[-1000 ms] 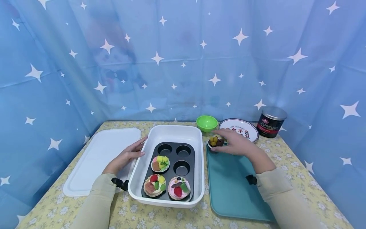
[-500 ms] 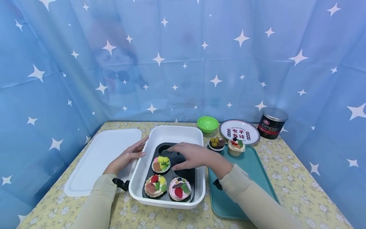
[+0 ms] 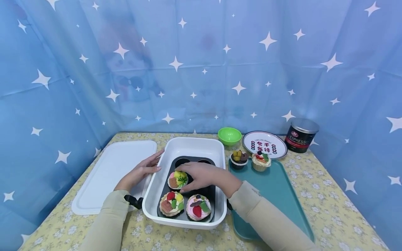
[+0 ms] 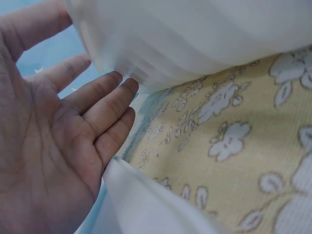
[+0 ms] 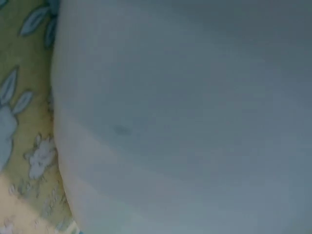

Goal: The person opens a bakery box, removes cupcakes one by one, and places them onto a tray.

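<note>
A white deep tub [image 3: 185, 144] stands mid-table and holds a dark muffin tin [image 3: 185, 205]. Three toy cupcakes sit in the tin: one topped in yellow and pink [image 3: 177, 180], one cream with a red berry [image 3: 171, 204], one pink-frosted [image 3: 198, 207]. My right hand [image 3: 201, 176] reaches over the tub's right wall, fingertips at the far rim of the yellow-topped cupcake and thumb at its near rim. My left hand [image 4: 63, 141] touches the tub's left wall with relaxed, fairly straight fingers. The right wrist view shows the tub's outer wall [image 5: 170, 122], not the hand.
A teal tray [image 3: 267, 198] lies right, with a chocolate cupcake [image 3: 239, 159] and a cream-topped cupcake [image 3: 260, 161] at its far edge. Behind are a green bowl [image 3: 229, 136], a printed plate [image 3: 265, 140] and an espresso tin [image 3: 300, 135]. A white lid [image 3: 110, 174] lies left.
My right hand has left the chocolate cupcake by the teal tray, crossed left over the muffin tin and come down to the yellow-topped cupcake. My left hand stays at the tub's wall.
</note>
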### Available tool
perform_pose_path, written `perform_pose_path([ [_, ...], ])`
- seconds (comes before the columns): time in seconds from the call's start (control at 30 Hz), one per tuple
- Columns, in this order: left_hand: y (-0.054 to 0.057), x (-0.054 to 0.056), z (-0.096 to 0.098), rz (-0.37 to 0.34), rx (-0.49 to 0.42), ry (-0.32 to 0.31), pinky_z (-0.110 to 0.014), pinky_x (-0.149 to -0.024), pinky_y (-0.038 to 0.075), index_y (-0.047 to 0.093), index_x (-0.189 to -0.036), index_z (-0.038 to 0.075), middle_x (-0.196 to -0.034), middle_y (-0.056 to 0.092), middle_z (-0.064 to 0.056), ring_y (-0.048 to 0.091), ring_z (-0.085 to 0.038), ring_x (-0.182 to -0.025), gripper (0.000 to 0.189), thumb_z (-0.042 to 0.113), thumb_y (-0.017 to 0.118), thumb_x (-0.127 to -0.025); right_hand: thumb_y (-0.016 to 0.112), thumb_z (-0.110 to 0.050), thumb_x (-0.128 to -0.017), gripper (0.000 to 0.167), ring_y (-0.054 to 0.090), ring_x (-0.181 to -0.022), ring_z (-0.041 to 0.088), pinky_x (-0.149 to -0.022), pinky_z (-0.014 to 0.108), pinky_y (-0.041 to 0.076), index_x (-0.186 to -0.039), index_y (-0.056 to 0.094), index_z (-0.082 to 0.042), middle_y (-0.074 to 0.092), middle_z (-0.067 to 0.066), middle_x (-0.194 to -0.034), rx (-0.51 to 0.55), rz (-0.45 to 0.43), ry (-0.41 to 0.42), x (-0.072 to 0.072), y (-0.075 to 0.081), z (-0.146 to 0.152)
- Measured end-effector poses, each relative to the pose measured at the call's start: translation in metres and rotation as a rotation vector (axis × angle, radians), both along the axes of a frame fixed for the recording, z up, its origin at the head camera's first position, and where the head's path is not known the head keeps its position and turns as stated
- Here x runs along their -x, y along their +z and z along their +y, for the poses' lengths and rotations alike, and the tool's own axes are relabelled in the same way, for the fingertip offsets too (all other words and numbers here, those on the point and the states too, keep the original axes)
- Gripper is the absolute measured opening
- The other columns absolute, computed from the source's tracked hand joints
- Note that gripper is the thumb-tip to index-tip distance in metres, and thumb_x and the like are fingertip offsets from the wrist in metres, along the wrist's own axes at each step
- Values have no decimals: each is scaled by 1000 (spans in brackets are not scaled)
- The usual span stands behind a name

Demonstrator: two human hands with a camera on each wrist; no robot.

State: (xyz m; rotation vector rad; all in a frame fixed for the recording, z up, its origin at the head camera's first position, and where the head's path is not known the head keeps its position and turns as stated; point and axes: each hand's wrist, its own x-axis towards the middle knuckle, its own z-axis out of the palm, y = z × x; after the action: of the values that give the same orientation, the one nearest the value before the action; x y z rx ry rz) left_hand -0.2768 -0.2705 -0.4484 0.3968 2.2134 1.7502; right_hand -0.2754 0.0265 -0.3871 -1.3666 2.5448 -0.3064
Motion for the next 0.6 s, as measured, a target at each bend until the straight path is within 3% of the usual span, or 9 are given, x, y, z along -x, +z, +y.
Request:
perform_pose_path([
  [0.6, 0, 1, -1, -3, -10, -7, -61, -117, 19, 23, -160, 39, -165, 24, -2, 25, -31, -150, 75, 30, 64, -98, 69, -56, -90, 70, 50, -132, 16, -105, 35, 45, -147, 51, -20, 53, -1, -146, 26, 65, 17, 2, -7, -6],
])
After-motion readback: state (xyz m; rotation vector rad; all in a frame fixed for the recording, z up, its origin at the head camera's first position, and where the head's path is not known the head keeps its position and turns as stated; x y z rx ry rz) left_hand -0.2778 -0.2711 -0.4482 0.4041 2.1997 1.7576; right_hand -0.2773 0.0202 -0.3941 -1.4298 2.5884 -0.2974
